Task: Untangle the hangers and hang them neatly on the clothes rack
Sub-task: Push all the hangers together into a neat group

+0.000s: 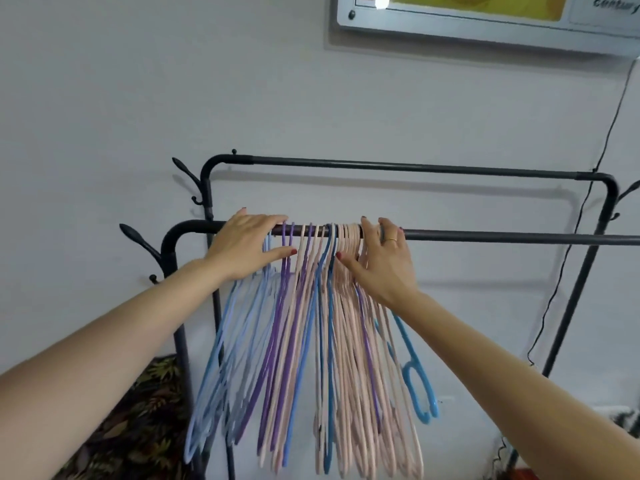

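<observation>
Several thin hangers (304, 341) in pink, purple, light blue and blue hang in a tight row on the near bar (502, 237) of a black clothes rack. My left hand (246, 247) lies over the bar at the row's left end, fingers straight, touching the light blue and purple hooks. My right hand (381, 258) rests against the pink hooks at the row's right end, fingers spread and straight. A bright blue hanger (415, 375) hangs under my right wrist, its hook hidden by that hand.
The rack's far bar (415, 166) runs parallel behind, bare. Coat pegs (138, 237) stick out at the rack's left corner. A black cable (568, 251) drops down the white wall at right. A framed panel (485, 26) hangs above. Leaf-patterned fabric (138, 427) lies lower left.
</observation>
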